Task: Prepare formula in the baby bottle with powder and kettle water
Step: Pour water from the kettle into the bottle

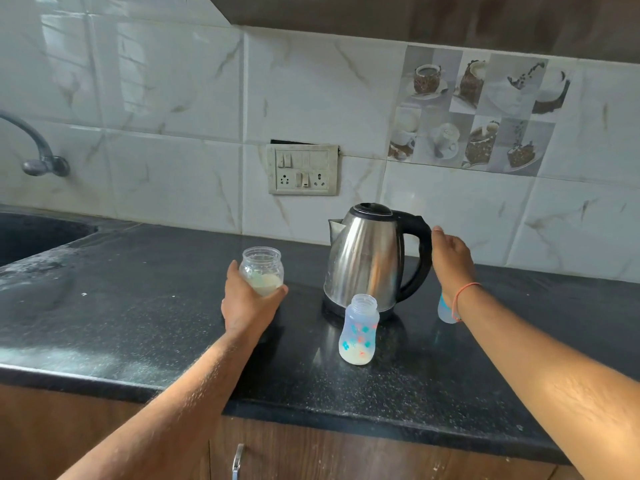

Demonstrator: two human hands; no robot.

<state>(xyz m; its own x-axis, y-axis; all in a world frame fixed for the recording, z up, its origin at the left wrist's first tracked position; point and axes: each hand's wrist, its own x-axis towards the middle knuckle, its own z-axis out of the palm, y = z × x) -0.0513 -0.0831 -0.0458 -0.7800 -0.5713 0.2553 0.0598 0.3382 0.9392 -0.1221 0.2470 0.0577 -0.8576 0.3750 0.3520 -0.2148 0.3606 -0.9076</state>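
Note:
An open baby bottle (358, 330) with blue and red prints stands on the black counter (138, 306), with pale powder at its bottom. Just behind it stands a steel kettle (367, 258) with a black lid and handle. My left hand (246, 303) grips a clear jar (262, 270) of pale powder, upright, to the left of the kettle. My right hand (450, 258) is at the kettle's handle, fingers around its far side; how firmly it holds is hidden. A translucent bottle cap (446, 310) with a blue ring stands behind my right wrist.
A dark sink (34, 237) lies at the far left under a wall tap (38, 147). A switch and socket plate (303, 169) sits on the tiled wall behind the kettle. Wooden cabinet doors with a metal handle (237, 460) run below the counter edge.

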